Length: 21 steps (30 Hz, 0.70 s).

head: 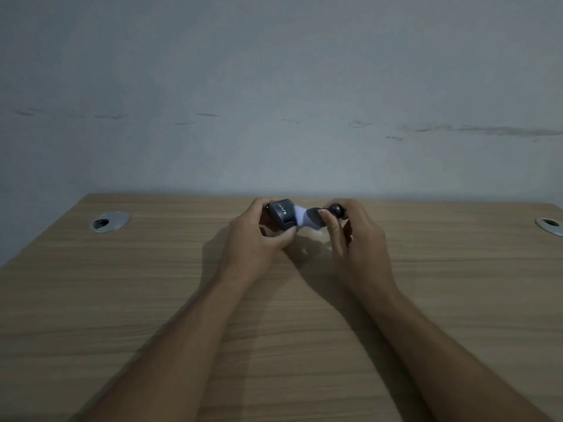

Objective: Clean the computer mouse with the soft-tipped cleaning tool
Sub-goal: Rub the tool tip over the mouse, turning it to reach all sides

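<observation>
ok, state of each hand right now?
Left hand: closed on the dark computer mouse, held above the desk.
Right hand: closed on the cleaning tool, its pale tip at the mouse.

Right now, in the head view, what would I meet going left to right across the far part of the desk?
Left cable hole → left hand → dark mouse it grips → cleaning tool → right hand holding the tool → right cable hole at the picture's edge. All lie on or above the wooden desk.
</observation>
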Tool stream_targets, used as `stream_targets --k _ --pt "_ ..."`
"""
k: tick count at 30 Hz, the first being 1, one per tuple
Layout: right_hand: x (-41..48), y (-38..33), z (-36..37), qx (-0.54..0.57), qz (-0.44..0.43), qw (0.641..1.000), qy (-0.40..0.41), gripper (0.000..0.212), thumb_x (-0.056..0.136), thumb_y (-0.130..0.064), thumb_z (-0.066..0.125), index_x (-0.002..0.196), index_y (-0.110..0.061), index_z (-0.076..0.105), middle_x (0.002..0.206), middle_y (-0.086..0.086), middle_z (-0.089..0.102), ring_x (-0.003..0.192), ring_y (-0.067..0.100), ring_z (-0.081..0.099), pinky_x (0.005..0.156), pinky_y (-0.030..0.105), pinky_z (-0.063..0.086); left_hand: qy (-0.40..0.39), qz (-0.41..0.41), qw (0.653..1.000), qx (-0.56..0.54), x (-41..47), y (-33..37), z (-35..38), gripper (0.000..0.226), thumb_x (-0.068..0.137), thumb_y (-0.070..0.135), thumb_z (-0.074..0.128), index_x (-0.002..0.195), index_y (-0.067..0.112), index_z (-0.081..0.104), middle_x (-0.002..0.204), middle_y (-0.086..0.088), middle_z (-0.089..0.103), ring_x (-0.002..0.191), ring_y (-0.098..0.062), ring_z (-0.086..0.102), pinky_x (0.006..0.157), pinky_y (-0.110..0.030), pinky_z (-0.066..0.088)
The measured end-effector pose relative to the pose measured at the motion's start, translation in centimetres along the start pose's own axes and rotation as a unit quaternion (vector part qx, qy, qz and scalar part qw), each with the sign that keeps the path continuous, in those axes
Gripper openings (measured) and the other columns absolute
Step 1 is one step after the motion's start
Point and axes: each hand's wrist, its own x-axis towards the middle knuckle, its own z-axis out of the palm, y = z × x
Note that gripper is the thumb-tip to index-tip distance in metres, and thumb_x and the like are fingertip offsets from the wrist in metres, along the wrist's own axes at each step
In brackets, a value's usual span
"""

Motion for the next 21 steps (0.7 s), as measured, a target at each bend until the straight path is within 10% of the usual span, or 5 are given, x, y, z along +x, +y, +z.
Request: stream_targets --k 7,11,21 --pt "-0.5 -1.4 -0.9 0.000 -0.022 0.999 0.039 0.018 0.109 -0.033 0.060 0.111 -0.017 0.066 0.088 -0.011 0.065 0.070 0.001 0.057 0.069 0.007 0.039 -0.060 0.043 0.997 0.036 -0.1 -0.1 0.3 0.059 0.081 0.010 0.091 0.133 0.027 0.070 0.119 0.015 0.074 0.100 0.001 0.068 0.086 -0.012 0.053" --pt "-0.6 -1.6 -0.2 -0.023 -0.068 0.997 0.030 0.025 0.108 -0.034 0.061 0.107 -0.010 0.068 0.088 -0.004 0.064 0.073 0.014 0.058 0.067 0.024 0.044 -0.069 0.084 0.993 0.048 -0.1 0.1 0.6 0.082 0.069 -0.021 0.072 0.140 0.020 0.071 0.133 0.005 0.073 0.124 -0.015 0.067 0.109 -0.035 0.056" --pt "0.4 -0.3 -0.9 -0.018 0.025 0.997 0.077 0.014 0.111 -0.033 0.060 0.107 -0.019 0.064 0.078 -0.011 0.061 0.069 0.012 0.061 0.060 0.010 0.037 -0.061 0.131 0.987 0.066 -0.1 0.1 0.1 0.070 0.079 0.002 0.085 0.142 0.028 0.070 0.127 0.011 0.075 0.110 -0.014 0.071 0.096 -0.033 0.057"
